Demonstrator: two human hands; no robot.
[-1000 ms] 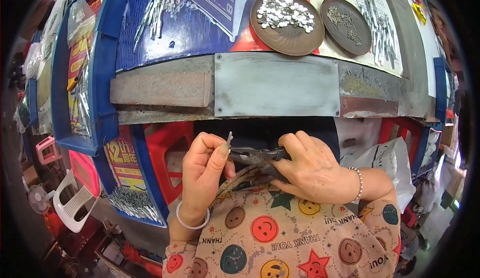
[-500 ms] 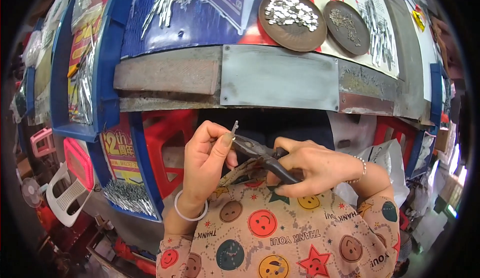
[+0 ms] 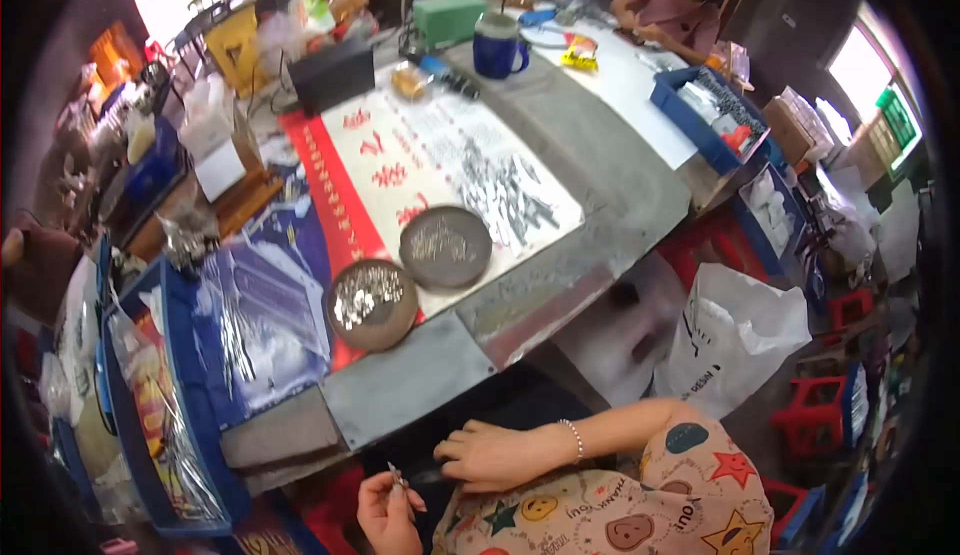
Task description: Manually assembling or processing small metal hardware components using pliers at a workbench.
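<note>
Low in the picture, my left hand (image 3: pixel 388 515) pinches a small, thin metal piece (image 3: pixel 396 474) between thumb and fingers; its tip points up. Just to the right is my right hand (image 3: pixel 500 457), back up, fingers curled over. Whatever it holds is lost beneath it against dark cloth, and the pliers cannot be made out. Beyond both hands lies the bench edge with a grey metal plate (image 3: pixel 415 380). Behind that plate stand a brown dish of shiny silver bits (image 3: pixel 400 333) and a second brown dish with fine small pieces (image 3: pixel 470 270).
Thin metal strips (image 3: pixel 510 195) lie on a printed sheet. A blue mug (image 3: pixel 497 50), a green box (image 3: pixel 450 19) and a black box (image 3: pixel 335 77) stand farther back. Blue trays (image 3: pixel 215 465) flank the bench at left. A white plastic bag (image 3: pixel 735 330) hangs right; another person (image 3: pixel 675 10) sits far right.
The view has swung up and right, showing more of the bench and room. My hands now appear lower. The pliers seen in my right hand before no longer show clearly.
</note>
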